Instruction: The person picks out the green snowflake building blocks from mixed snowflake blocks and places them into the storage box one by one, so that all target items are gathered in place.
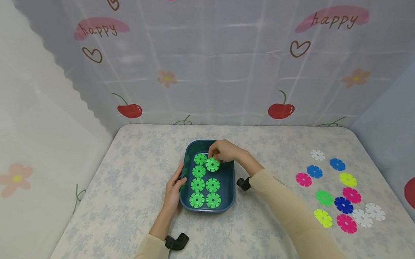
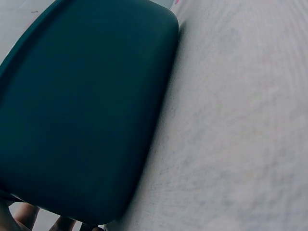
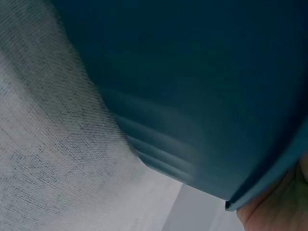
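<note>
My left hand (image 1: 171, 191) grips the left side of a dark blue-green tray (image 1: 231, 193), thumb over the rim and fingers along the outer wall. My right hand (image 1: 224, 150) reaches over the tray's far right part, its fingertips pinching a green notched plastic disc (image 1: 212, 165). Several like green discs (image 1: 198, 184) lie in two columns on the tray floor. In the left wrist view, the tray's outer wall (image 2: 91, 106) fills much of the picture, with fingers at the lower left. The right wrist view shows the wall (image 3: 192, 96) and part of my right hand (image 3: 276, 211); its fingertips are hidden there.
Loose notched discs in pink (image 1: 347, 223), blue (image 1: 337, 164), yellow (image 1: 348, 179), white (image 1: 375, 212) and green (image 1: 324, 198) lie on the right of the cloth-covered table (image 1: 138, 173). A printed curtain (image 1: 210, 67) hangs behind the table.
</note>
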Available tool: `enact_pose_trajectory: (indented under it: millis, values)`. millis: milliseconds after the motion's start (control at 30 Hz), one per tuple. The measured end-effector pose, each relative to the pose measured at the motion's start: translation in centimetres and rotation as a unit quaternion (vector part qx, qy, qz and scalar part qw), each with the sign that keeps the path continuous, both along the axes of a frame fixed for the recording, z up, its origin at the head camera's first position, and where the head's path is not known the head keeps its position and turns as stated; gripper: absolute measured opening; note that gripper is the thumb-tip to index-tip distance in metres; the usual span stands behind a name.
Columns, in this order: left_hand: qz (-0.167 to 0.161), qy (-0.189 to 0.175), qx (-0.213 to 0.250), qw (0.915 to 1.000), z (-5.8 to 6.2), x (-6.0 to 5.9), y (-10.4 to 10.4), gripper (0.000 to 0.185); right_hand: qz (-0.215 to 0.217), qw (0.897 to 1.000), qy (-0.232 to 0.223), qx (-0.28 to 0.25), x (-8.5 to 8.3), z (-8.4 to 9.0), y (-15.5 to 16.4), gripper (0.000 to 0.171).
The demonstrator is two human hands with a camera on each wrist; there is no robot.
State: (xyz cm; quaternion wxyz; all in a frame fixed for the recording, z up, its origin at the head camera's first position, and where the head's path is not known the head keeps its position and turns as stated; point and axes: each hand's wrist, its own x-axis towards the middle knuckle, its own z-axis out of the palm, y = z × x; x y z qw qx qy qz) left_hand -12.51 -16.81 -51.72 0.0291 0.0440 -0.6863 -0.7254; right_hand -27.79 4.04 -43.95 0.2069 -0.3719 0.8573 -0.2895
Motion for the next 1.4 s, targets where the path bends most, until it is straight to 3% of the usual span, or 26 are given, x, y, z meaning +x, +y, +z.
enact_pose_trajectory:
  millis: [233, 467, 733, 1400]
  values:
    - [0.004, -0.003, 0.001, 1.0000, 0.0, 0.0, 0.0, 0.054, 0.005, 0.996, 0.038, 0.076, 0.4, -0.4, -1.1, 0.033]
    - [0.000, 0.001, 0.001, 1.0000, 0.1, 0.0, 0.0, 0.054, -0.006, 0.988, 0.072, 0.133, 0.6, -0.6, -1.5, 0.032]
    - [0.001, 0.000, -0.004, 1.0000, 0.1, 0.0, 0.0, 0.053, -0.015, 0.983, 0.089, 0.160, 0.7, -0.9, -1.8, 0.027]
    - [-0.003, -0.001, -0.005, 1.0000, 0.0, 0.0, -0.1, 0.053, -0.012, 0.981, 0.077, 0.180, 1.2, -1.0, -2.3, 0.023]
